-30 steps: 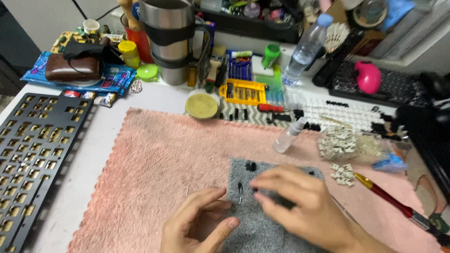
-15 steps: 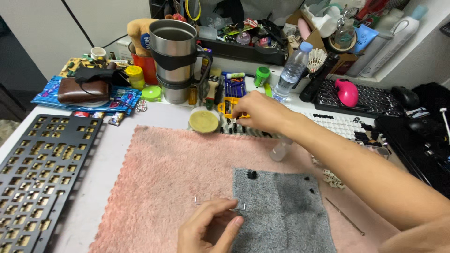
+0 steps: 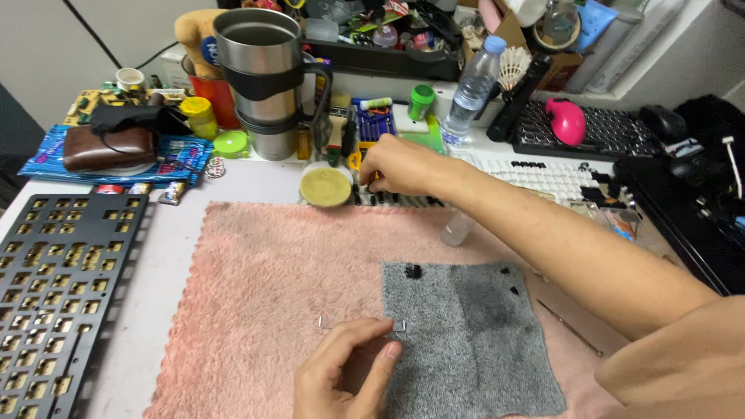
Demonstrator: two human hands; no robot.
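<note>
My left hand (image 3: 341,376) rests low on a pink towel (image 3: 256,295), its fingertips pinching a thin bent metal wire (image 3: 361,326) at the edge of a grey cloth (image 3: 473,341). Small black parts (image 3: 414,271) lie on the grey cloth. My right hand (image 3: 396,167) reaches far across the towel, fingers curled over a row of small black pieces (image 3: 392,199) beside a round tin of yellowish paste (image 3: 327,186). Whether those fingers hold anything is hidden.
A black keyboard plate (image 3: 54,287) lies at the left. Behind stand a steel mug (image 3: 268,77), water bottle (image 3: 471,85), brown pouch (image 3: 109,147), pink mouse (image 3: 567,120) and a dark keyboard (image 3: 613,136). A thin metal tool (image 3: 570,328) lies right of the grey cloth.
My right hand left the grey cloth and stretched forward to the row of black pieces by the tin. My left hand stayed on the wire near the cloth's edge.
</note>
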